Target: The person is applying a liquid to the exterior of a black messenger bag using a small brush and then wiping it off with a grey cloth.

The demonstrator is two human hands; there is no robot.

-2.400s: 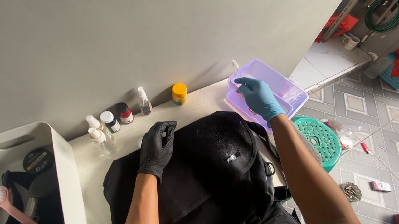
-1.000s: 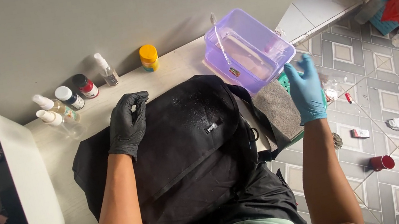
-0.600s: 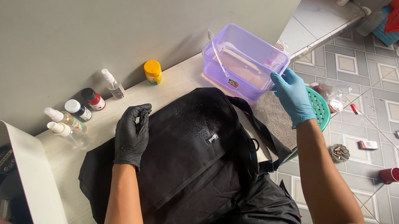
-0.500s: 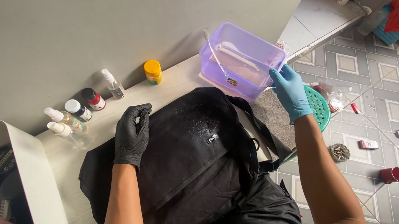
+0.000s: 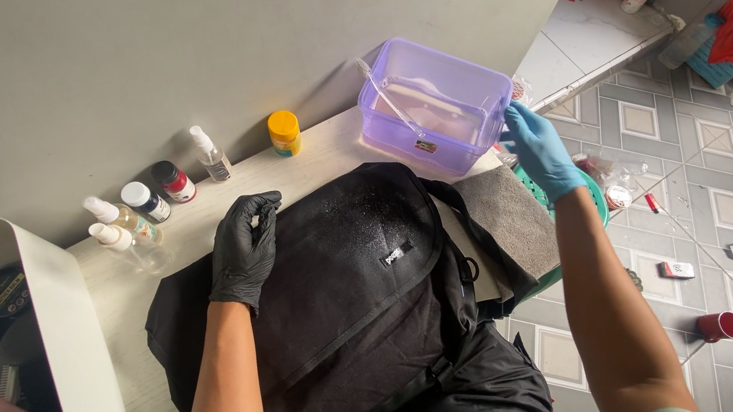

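Observation:
A black bag [image 5: 343,308] lies flat on a pale table [image 5: 153,279], its top sprinkled with white specks. My left hand [image 5: 243,251], in a black glove, rests on the bag's upper left part with fingers curled around something small. My right hand [image 5: 538,149], in a blue glove, is at the near right corner of a clear purple tub [image 5: 435,103] that stands at the table's far right end. A toothbrush [image 5: 381,96] leans inside the tub. A grey cloth [image 5: 508,218] lies under the bag's right side.
Several small bottles [image 5: 152,203] and a yellow-lidded jar [image 5: 283,133] line the wall. A white bin [image 5: 60,313] with brushes stands at left. A green basket [image 5: 591,190], a red cup [image 5: 721,326] and scraps lie on the tiled floor at right.
My right hand went from inside the tub down to the bag's right side, then back up to the tub's corner. The left hand stayed on the bag.

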